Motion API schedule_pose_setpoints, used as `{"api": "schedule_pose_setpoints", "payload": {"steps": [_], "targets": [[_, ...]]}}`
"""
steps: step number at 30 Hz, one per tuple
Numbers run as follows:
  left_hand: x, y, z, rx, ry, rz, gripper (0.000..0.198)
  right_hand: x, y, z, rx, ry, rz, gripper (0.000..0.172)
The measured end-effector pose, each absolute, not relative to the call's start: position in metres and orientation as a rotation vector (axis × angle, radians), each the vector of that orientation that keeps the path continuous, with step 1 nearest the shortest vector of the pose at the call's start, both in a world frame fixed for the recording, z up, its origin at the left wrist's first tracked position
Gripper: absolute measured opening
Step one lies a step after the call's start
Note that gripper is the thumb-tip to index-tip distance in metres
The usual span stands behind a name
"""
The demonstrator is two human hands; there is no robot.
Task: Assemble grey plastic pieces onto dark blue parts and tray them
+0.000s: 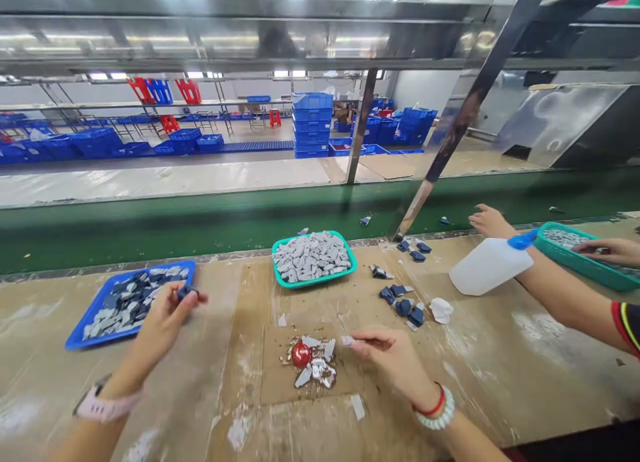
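Observation:
My left hand is closed on a small dark blue piece, just right of a blue tray that holds dark blue and light grey pieces. Between the fingertips of my right hand is a small whitish piece; its exact kind is unclear. Left of that hand, a square of cardboard bears a round red blob with several grey pieces around it. Behind the cardboard stands a green tray heaped with grey pieces.
Several dark blue pieces and a crumpled white tissue lie to the right. Beyond them are a white bottle with a blue top and a co-worker's arms at another green tray. A metal post rises beside the green belt.

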State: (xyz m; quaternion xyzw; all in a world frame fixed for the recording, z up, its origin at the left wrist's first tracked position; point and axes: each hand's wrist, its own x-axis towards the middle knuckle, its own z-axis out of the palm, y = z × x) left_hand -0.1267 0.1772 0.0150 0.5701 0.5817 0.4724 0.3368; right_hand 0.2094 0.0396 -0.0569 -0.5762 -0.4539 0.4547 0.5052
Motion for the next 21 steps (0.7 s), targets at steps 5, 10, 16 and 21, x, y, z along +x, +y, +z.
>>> {"api": "schedule_pose_setpoints", "payload": {"steps": [5, 10, 16, 21], "targets": [[-0.121, 0.056, -0.042, 1.031, 1.299, 1.084, 0.044, 0.177, 0.006, -0.083, -1.437, -1.584, 0.672, 0.022], [-0.082, -0.010, -0.066, 0.679, 1.234, 1.244, 0.041, 0.155, 0.004, -0.093, -1.410, -1.833, 0.318, 0.024], [-0.069, -0.014, -0.068, 0.687, 1.206, 1.208, 0.044, 0.145, 0.002, -0.093, -1.393, -2.051, 0.125, 0.030], [-0.060, 0.004, -0.063, 0.875, 1.140, 1.035, 0.044, 0.159, 0.002, -0.091, -1.362, -1.741, 0.553, 0.027]]}}
